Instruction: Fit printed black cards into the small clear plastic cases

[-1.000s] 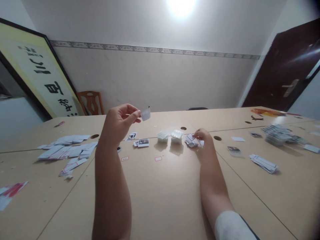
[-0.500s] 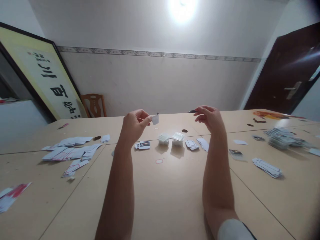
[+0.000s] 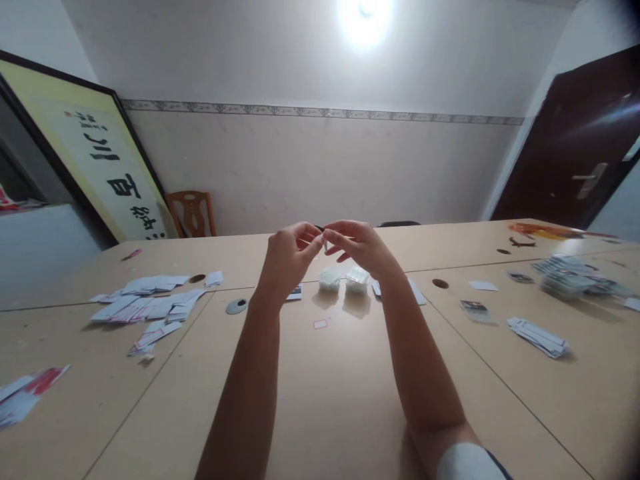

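Observation:
My left hand (image 3: 289, 253) and my right hand (image 3: 356, 244) are raised above the beige table (image 3: 320, 387), fingertips meeting in the middle. Between them they pinch a small clear plastic piece (image 3: 325, 244), mostly hidden by the fingers. Just below and beyond the hands stand two small clear plastic boxes (image 3: 343, 280). A small photo card (image 3: 296, 292) lies behind my left wrist, and a few white cards (image 3: 416, 292) lie behind my right wrist.
Heaps of white and red cards (image 3: 150, 310) cover the table's left. More card stacks (image 3: 537, 335) and a pile of sleeves (image 3: 565, 277) lie at the right. A round grey cap (image 3: 237, 306), a wooden chair (image 3: 191, 212), a framed calligraphy panel (image 3: 95, 167) and a dark door (image 3: 575, 147) are around.
My right hand rose from the cards on the table and moved left to meet my left hand. Both now pinch the small plastic piece that my left hand held up alone.

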A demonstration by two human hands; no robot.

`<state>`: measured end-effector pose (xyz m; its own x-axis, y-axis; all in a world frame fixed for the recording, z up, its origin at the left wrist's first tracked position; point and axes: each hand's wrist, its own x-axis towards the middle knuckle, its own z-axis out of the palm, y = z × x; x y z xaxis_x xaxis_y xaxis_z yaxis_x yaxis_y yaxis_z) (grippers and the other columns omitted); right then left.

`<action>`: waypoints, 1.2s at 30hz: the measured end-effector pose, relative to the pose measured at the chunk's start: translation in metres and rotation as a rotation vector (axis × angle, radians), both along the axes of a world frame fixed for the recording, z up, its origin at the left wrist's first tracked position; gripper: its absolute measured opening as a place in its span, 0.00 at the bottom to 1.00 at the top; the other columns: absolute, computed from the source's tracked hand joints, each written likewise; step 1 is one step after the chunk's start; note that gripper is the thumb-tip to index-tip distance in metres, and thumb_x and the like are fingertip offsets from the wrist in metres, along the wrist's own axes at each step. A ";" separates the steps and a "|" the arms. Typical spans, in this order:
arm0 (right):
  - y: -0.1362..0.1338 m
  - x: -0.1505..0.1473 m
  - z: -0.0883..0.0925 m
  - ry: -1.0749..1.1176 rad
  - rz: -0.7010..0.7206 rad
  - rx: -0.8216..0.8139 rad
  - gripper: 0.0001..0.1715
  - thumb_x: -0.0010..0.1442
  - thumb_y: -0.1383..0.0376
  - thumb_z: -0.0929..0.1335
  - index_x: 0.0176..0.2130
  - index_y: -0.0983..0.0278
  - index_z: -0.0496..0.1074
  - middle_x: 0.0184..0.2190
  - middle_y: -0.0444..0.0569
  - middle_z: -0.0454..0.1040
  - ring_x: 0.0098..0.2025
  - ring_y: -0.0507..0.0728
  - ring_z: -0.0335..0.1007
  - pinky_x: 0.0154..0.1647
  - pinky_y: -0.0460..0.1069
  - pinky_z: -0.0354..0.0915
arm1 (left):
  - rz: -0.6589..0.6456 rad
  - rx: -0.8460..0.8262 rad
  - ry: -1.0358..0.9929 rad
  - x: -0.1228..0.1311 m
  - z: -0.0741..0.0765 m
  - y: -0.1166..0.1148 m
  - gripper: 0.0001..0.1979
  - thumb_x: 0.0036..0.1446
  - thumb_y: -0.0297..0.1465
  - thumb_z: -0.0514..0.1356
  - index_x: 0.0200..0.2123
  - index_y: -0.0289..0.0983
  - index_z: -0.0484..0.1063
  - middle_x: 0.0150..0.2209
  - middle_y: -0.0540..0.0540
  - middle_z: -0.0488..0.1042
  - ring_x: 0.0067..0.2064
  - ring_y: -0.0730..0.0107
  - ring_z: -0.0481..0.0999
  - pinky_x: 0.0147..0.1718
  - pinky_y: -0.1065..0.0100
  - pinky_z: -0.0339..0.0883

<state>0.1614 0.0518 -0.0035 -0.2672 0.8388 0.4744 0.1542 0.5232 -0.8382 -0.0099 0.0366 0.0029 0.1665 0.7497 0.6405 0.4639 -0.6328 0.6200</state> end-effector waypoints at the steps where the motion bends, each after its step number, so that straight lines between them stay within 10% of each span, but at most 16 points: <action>1: 0.000 0.000 0.000 -0.005 0.005 0.002 0.25 0.55 0.47 0.74 0.42 0.63 0.78 0.39 0.51 0.81 0.37 0.55 0.78 0.31 0.47 0.71 | -0.006 -0.003 0.001 0.001 0.000 0.000 0.10 0.58 0.38 0.62 0.35 0.36 0.77 0.30 0.46 0.80 0.33 0.67 0.78 0.34 0.67 0.69; 20: 0.004 0.000 -0.003 -0.063 0.068 0.080 0.11 0.57 0.60 0.72 0.40 0.61 0.79 0.39 0.47 0.80 0.37 0.53 0.75 0.38 0.50 0.69 | -0.042 -0.013 -0.034 0.004 -0.001 0.004 0.06 0.55 0.33 0.65 0.35 0.37 0.78 0.26 0.50 0.77 0.27 0.72 0.75 0.30 0.69 0.67; 36: 0.076 0.038 -0.039 -0.271 -0.524 -0.072 0.16 0.60 0.70 0.64 0.42 0.65 0.80 0.42 0.54 0.81 0.37 0.56 0.78 0.34 0.47 0.70 | 0.011 0.036 -0.091 -0.017 0.008 -0.008 0.11 0.56 0.39 0.67 0.37 0.38 0.78 0.30 0.49 0.77 0.28 0.72 0.77 0.29 0.70 0.70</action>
<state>0.1991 0.1280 -0.0421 0.0875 0.9191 0.3842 0.5896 0.2630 -0.7636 -0.0267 0.0286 0.0108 0.0985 0.7271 0.6794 0.4136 -0.6509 0.6366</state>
